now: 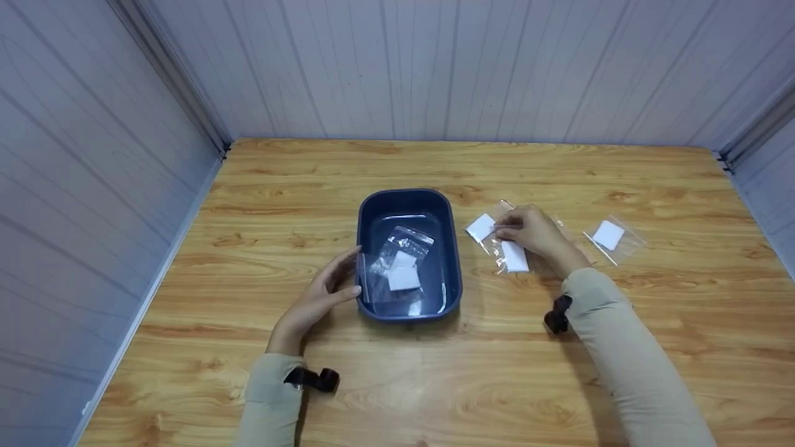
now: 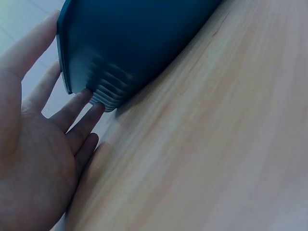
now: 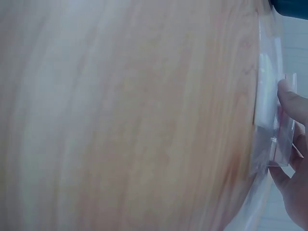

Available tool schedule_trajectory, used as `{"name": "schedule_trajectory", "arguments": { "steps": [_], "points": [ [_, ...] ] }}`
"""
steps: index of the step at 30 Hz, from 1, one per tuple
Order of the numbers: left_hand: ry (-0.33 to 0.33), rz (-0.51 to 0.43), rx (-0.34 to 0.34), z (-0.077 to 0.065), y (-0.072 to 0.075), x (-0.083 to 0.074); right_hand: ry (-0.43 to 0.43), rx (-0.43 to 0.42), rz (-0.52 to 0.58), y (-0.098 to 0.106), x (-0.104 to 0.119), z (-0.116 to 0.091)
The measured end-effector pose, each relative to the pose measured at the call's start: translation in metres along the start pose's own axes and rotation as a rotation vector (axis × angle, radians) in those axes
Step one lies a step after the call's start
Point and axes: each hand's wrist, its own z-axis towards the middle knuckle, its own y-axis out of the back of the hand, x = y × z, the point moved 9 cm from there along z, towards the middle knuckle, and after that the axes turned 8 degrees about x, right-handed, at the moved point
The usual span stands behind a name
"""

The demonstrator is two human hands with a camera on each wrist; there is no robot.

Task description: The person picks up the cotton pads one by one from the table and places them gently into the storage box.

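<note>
A dark blue plastic basin (image 1: 404, 208) stands on the table, holding clear zip bags (image 1: 379, 288) with white squares in them. My left hand (image 1: 320, 295) is at its left side, fingers mostly straight; in the left wrist view, fingertips (image 2: 98, 107) lie against or close to the basin's ribbed outer wall (image 2: 144, 38). Right of the basin, my right hand (image 1: 534, 233) pinches the edge of a zip bag (image 1: 514, 256) with a white square inside. The right wrist view shows that bag (image 3: 264, 91) between thumb and fingers. Another bag (image 1: 481, 227) lies partly beside it.
Farther right on the wood-grain table (image 1: 410, 385) lies one more zip bag (image 1: 608, 234) with a white square. Pale panel walls (image 1: 422, 68) rise behind the table and at both sides. A black wrist camera (image 1: 320, 379) sits on each sleeve.
</note>
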Motion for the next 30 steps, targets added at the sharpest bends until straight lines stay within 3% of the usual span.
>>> {"name": "schedule_trajectory", "arguments": {
  "steps": [6,14,21,30],
  "points": [
    [0.001,-0.007,-0.003,0.0,0.0,0.0,-0.029,0.006,0.033,0.004,0.001,-0.006],
    [0.013,-0.008,0.001,0.0,0.0,0.001,0.033,-0.066,-0.023,0.018,0.016,-0.016],
    [0.024,0.005,0.006,0.0,0.0,0.002,0.034,-0.137,-0.046,0.026,0.026,-0.025],
    [0.035,0.009,-0.008,-0.001,0.0,0.001,0.134,-0.227,-0.014,0.033,0.043,-0.041]
  ]
}}
